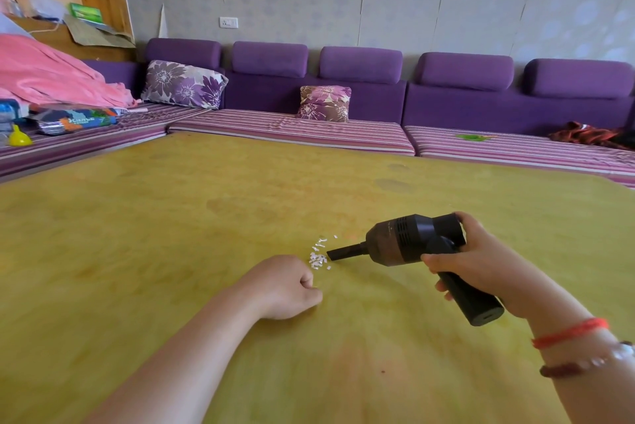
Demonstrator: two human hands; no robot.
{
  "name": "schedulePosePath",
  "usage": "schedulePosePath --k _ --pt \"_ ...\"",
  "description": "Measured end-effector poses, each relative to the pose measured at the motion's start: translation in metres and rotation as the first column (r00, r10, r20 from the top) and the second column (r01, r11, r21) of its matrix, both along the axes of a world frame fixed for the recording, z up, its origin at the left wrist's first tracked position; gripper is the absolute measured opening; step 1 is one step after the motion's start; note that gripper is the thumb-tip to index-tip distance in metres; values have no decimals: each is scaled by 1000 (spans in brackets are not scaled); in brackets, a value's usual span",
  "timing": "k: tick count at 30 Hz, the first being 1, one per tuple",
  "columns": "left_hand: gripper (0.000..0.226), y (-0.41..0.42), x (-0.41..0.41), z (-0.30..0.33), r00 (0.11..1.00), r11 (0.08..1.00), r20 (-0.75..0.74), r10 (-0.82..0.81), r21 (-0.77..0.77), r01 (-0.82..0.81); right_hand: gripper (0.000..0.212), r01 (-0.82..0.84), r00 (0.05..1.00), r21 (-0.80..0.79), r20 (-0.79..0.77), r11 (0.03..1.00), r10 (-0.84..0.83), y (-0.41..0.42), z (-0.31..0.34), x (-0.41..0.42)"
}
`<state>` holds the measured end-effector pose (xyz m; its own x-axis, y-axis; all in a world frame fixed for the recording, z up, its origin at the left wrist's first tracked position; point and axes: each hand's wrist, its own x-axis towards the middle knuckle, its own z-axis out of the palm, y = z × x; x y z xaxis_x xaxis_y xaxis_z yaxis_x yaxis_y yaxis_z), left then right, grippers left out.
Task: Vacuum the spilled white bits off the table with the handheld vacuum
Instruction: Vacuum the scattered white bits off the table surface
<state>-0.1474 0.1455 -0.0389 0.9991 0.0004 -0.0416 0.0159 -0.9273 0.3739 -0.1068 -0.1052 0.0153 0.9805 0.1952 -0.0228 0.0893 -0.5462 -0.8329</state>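
Bits [318, 256] of white lie in a small cluster near the middle of the yellow bench [171, 234]. The black vacuum [415, 245] points left, its narrow nozzle tip at the right edge of the cluster, just above the bench. The right hand [481, 262] grips the vacuum's handle, red and beaded bands on the wrist. The left hand [285, 286] rests on the bench just near-left of the bits, fingers curled into a fist, holding nothing visible. A purple sofa [446, 94] with floral cushions runs along the far side.
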Motion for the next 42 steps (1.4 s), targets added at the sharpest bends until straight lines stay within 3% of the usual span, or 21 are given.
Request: schedulePosePath --k 10,16,23,42 --pt "29 0 -1 2 1000 1000 -13 0 -14 -1 44 -7 1000 18 10 1000 7 2 -2 0" --pt "35 3 -4 5 999 1000 -34 -2 -13 2 45 -7 1000 10 -2 1000 7 2 -2 1" --pt "42 20 -7 9 992 988 -49 112 111 -106 44 -10 999 -8 -42 1000 10 -4 0 3" --pt "40 22 -11 12 984 986 -106 145 100 -134 58 -4 999 13 -51 1000 5 -7 4 0"
